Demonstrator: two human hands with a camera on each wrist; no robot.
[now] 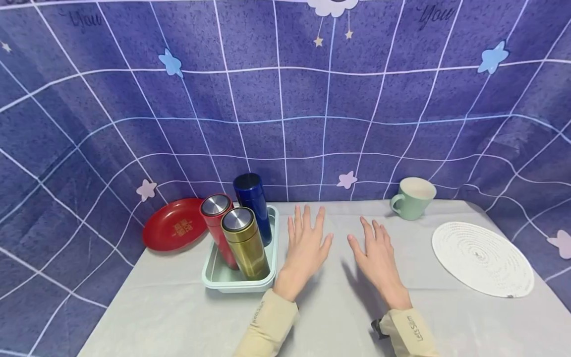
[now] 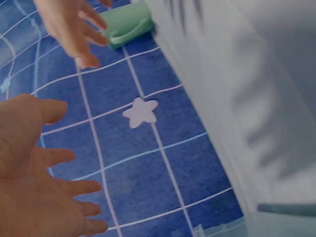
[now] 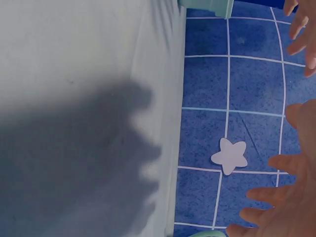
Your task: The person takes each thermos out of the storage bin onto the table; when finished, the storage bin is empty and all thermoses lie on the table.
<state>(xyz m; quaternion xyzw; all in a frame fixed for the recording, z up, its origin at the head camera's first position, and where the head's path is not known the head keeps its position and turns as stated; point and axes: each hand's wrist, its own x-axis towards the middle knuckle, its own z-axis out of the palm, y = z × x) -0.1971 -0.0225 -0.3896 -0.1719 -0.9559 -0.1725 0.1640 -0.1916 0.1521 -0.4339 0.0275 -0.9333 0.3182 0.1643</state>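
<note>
Both hands hover over the middle of the table with fingers spread and nothing held. My left hand (image 1: pixel 305 248) is just right of a pale green tray (image 1: pixel 238 286). Three flasks stand in that tray: a red one (image 1: pixel 223 233), a gold one (image 1: pixel 247 248) and a dark blue one (image 1: pixel 254 203), the red and gold leaning. My right hand (image 1: pixel 376 258) is to the right of the left one, with a green mug (image 1: pixel 412 201) beyond it near the back edge. In the left wrist view, the mug (image 2: pixel 129 24) shows its handle behind the right hand.
A red oval plate (image 1: pixel 174 225) lies at the back left, beside the tray. On the right rests a white round woven mat (image 1: pixel 482 260). A blue gridded curtain (image 1: pixel 303 94) with stars hangs behind the grey-white table (image 1: pixel 178 317).
</note>
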